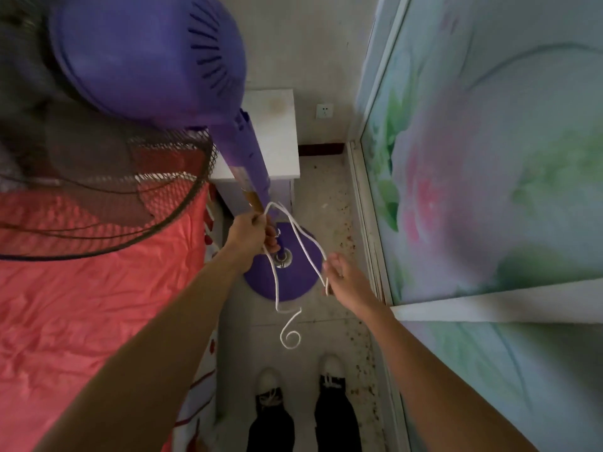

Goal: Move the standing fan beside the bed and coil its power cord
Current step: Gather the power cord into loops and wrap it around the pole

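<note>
A purple standing fan [146, 57] stands upright between the bed [81, 305] and the wardrobe, its round base [293, 282] on the floor and its mesh-covered grille over the bed's edge. A white power cord [300, 236] runs in loops between my two hands. My left hand [249, 234] is closed on the cord next to the fan's pole. My right hand [342, 275] pinches a loop of the cord, to the right of the base. The cord's loose end [288, 334] curls on the floor below my hands.
A white bedside cabinet [277, 132] stands behind the fan against the wall, with a wall socket [324, 110] to its right. A floral sliding wardrobe door [489, 190] lines the right side. My two feet [300, 402] stand in the narrow tiled aisle.
</note>
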`<action>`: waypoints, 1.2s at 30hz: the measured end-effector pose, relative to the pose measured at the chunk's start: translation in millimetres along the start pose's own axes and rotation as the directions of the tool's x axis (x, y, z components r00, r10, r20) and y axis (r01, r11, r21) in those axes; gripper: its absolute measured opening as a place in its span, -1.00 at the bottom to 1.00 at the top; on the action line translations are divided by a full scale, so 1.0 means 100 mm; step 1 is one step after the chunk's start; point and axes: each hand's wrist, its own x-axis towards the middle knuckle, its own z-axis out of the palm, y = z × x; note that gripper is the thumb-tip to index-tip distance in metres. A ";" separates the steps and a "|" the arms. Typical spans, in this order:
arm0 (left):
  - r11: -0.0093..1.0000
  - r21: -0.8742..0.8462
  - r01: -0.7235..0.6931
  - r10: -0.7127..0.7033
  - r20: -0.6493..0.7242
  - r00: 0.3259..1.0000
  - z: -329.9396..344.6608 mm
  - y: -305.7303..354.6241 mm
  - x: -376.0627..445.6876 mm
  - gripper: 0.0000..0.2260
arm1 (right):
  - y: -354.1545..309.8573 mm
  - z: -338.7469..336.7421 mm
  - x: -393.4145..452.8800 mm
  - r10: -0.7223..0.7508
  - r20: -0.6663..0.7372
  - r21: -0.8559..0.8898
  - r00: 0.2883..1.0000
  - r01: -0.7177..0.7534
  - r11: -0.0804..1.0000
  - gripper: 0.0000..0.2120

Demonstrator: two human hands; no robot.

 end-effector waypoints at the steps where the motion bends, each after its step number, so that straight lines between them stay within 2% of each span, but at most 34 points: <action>1: 0.994 -0.077 0.077 -0.076 0.023 0.997 0.07 -0.06 0.11 -0.75 | 0.05 0.03 0.07 0.028 0.041 0.010 0.999 -0.028 1.000 -0.58; 3: 0.949 -0.236 0.207 -0.199 0.058 0.978 0.20 -0.20 0.33 -0.73 | 0.20 0.11 0.23 0.082 0.124 0.088 0.989 -0.093 0.992 -0.59; 5: 0.889 -0.357 0.286 -0.283 0.062 0.957 0.30 -0.32 0.49 -0.70 | 0.32 0.18 0.36 0.124 0.188 0.176 0.974 -0.158 0.972 -0.62; 6: 0.863 -0.396 0.314 -0.314 0.069 0.947 0.35 -0.39 0.57 -0.69 | 0.40 0.21 0.41 0.126 0.206 0.167 0.970 -0.162 0.973 -0.59; 10: 0.721 -0.586 0.370 -0.371 0.125 0.920 0.43 -0.57 0.69 -0.69 | 0.52 0.30 0.45 0.134 0.216 0.201 0.967 -0.178 0.963 -0.47; 14: 0.615 -0.701 0.361 -0.378 0.139 0.915 0.48 -0.56 0.76 -0.69 | 0.43 0.34 0.43 0.126 0.295 0.273 0.947 -0.210 0.939 -0.55; 16: 0.660 -0.671 0.338 -0.365 0.107 0.925 0.50 -0.53 0.77 -0.71 | 0.37 0.37 0.39 0.055 0.358 0.267 0.932 -0.159 0.951 -0.60; 17: 0.724 -0.614 0.314 -0.347 0.068 0.935 0.51 -0.53 0.77 -0.73 | 0.36 0.38 0.37 0.026 0.365 0.258 0.931 -0.128 0.958 -0.61; 19: 0.893 -0.388 0.230 -0.270 -0.053 0.961 0.54 -0.56 0.73 -0.77 | 0.35 0.40 0.36 -0.003 0.330 0.278 0.944 -0.095 0.956 -0.64; 20: 0.944 -0.267 0.193 -0.223 -0.085 0.971 0.57 -0.59 0.68 -0.76 | 0.35 0.41 0.36 -0.004 0.305 0.290 0.952 -0.089 0.953 -0.64; 21: 0.964 -0.179 0.197 -0.212 -0.071 0.975 0.60 -0.62 0.60 -0.70 | 0.35 0.42 0.36 -0.001 0.285 0.295 0.959 -0.087 0.952 -0.64; 22: 0.960 -0.137 0.246 -0.248 0.003 0.969 0.62 -0.66 0.52 -0.60 | 0.36 0.42 0.36 0.004 0.274 0.282 0.962 -0.084 0.956 -0.63; 24: 0.947 -0.042 0.320 -0.303 0.224 0.926 0.69 -0.78 0.38 -0.46 | 0.39 0.44 0.35 -0.011 0.269 0.236 0.963 -0.055 0.970 -0.60; 25: 0.959 0.028 0.283 -0.279 0.295 0.914 0.71 -0.84 0.31 -0.50 | 0.40 0.45 0.34 -0.022 0.280 0.222 0.960 -0.042 0.974 -0.58; 26: 0.971 0.061 0.233 -0.240 0.307 0.921 0.72 -0.88 0.29 -0.60 | 0.42 0.45 0.32 -0.032 0.305 0.200 0.952 -0.031 0.979 -0.55; 28: 0.987 0.036 0.159 -0.163 0.219 0.962 0.67 -0.89 0.30 -0.84 | 0.49 0.44 0.25 -0.055 0.395 0.097 0.917 0.018 0.995 -0.48; 29: 0.988 -0.002 0.156 -0.152 0.205 0.967 0.64 -0.89 0.31 -0.87 | 0.55 0.44 0.21 -0.059 0.454 0.031 0.889 0.050 0.998 -0.47; 32: 0.923 -0.238 0.302 -0.225 0.303 0.926 0.57 -0.91 0.31 -0.82 | 0.81 0.38 0.14 -0.034 0.551 -0.165 0.834 0.148 0.975 -0.69; 34: 0.891 -0.278 0.359 -0.271 0.307 0.912 0.54 -0.97 0.29 -0.80 | 0.99 0.31 0.15 -0.017 0.554 -0.268 0.832 0.198 0.943 -0.84; 36: 0.888 -0.268 0.373 -0.301 0.276 0.913 0.49 -1.00 0.26 -0.82 | 1.14 0.19 0.18 0.005 0.507 -0.342 0.862 0.196 0.919 -0.83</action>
